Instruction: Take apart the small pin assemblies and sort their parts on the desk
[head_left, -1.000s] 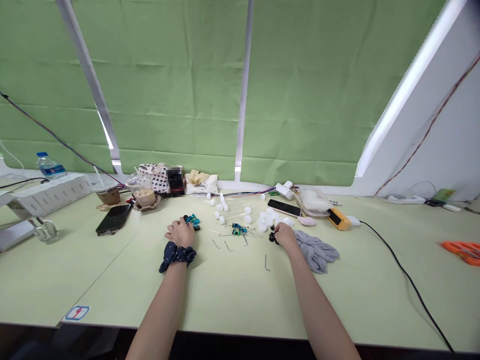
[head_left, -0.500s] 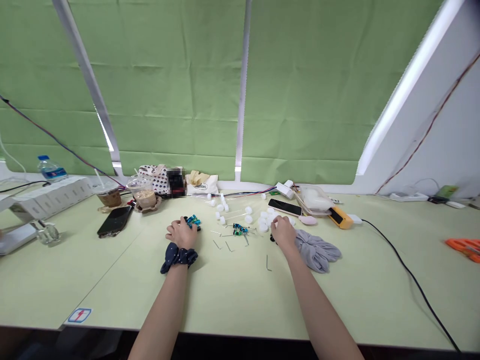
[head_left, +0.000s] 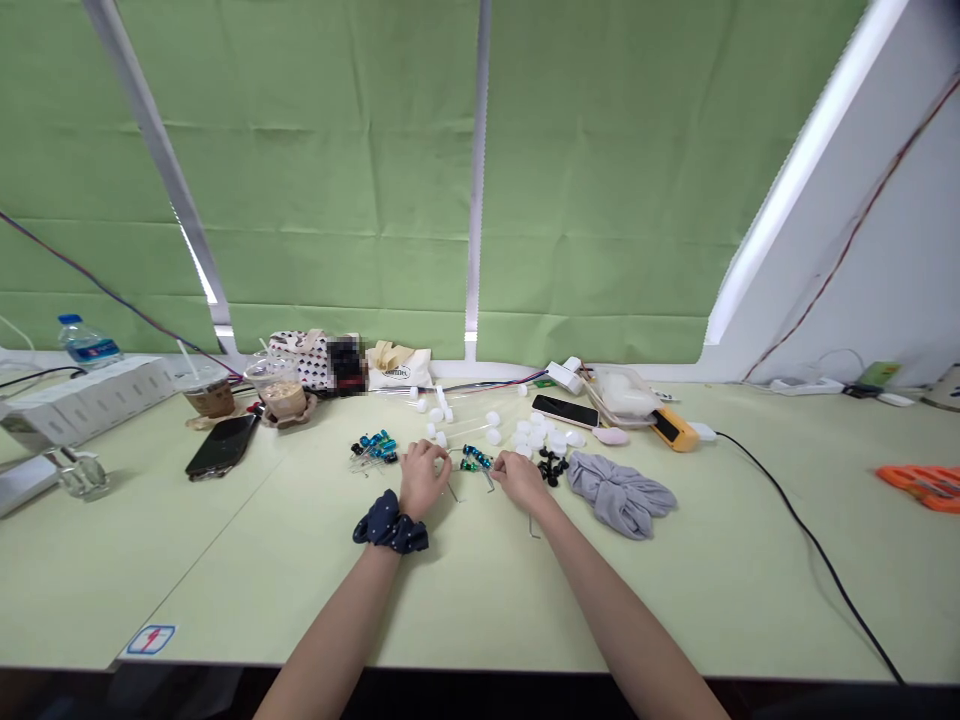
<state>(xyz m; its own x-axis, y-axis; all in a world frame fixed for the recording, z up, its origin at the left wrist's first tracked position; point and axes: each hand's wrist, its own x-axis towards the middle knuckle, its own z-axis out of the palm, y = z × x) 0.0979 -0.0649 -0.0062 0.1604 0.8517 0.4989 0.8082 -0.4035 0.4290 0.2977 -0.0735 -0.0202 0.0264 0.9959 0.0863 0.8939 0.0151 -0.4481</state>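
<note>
Three green blind panels (head_left: 292, 200) rise behind one pale table (head_left: 465, 600). I take the grey cloth (head_left: 622, 495) on it as my landmark. Far to its left lies one long white box (head_left: 97, 400). My two hands are both left of the cloth and apart from each other: my right hand (head_left: 520, 480) nearer to it, my left hand (head_left: 424, 478) farther, with one dark scrunchie (head_left: 390, 522) at that wrist. The fingers of each are bent inwards; I cannot tell whether either is closed on anything.

Well left of the cloth stand two drink cups (head_left: 281, 388), with one black phone (head_left: 222, 446) near them; a second phone (head_left: 565, 411) lies behind the cloth, slightly left. I count two clusters of blue-green pieces left of the cloth: one cluster (head_left: 476, 458) between my hands, the other cluster (head_left: 375, 445) beyond my left hand. Small white caps (head_left: 536, 432) sit behind and left of the cloth, and black pieces (head_left: 553, 467) just beside its left edge; both overlap too much to count. One bent metal key (head_left: 532, 527) lies left of the cloth, towards me.
</note>
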